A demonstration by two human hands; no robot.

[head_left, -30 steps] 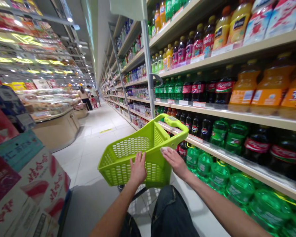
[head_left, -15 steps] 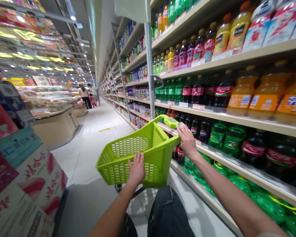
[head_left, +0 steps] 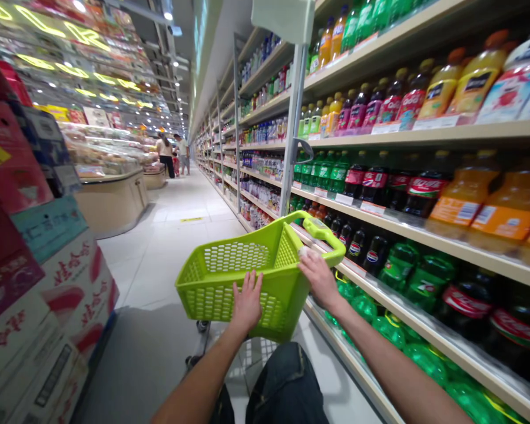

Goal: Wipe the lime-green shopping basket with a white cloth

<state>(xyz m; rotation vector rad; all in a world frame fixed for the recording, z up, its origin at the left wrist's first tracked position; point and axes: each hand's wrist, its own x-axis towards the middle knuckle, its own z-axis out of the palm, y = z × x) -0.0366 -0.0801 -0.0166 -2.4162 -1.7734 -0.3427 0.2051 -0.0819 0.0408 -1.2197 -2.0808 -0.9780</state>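
In front of me stands a lime-green plastic shopping cart point(head_left: 287, 306) with perforated walls, its basket showing no goods inside. My left hand point(head_left: 247, 301) lies against the cart's near side wall, fingers stretched up to the rim. My right hand point(head_left: 320, 277) is closed over the rim at the rear corner, just below the cart handle point(head_left: 324, 234). Something small and white shows at its fingertips; I cannot make out what it is. My knees are just behind the cart.
Tall drink shelves point(head_left: 380, 212) run along the right, close to the cart. Stacked cartons point(head_left: 70, 282) stand on the left. Ahead, a pale tiled aisle point(head_left: 172, 241) passes a rounded display counter point(head_left: 115, 200), with people point(head_left: 165, 154) farther along.
My right hand has moved from the cart handle down and left to the rear rim. The cart has turned slightly, and the view has swung left. My left hand stays at the side.
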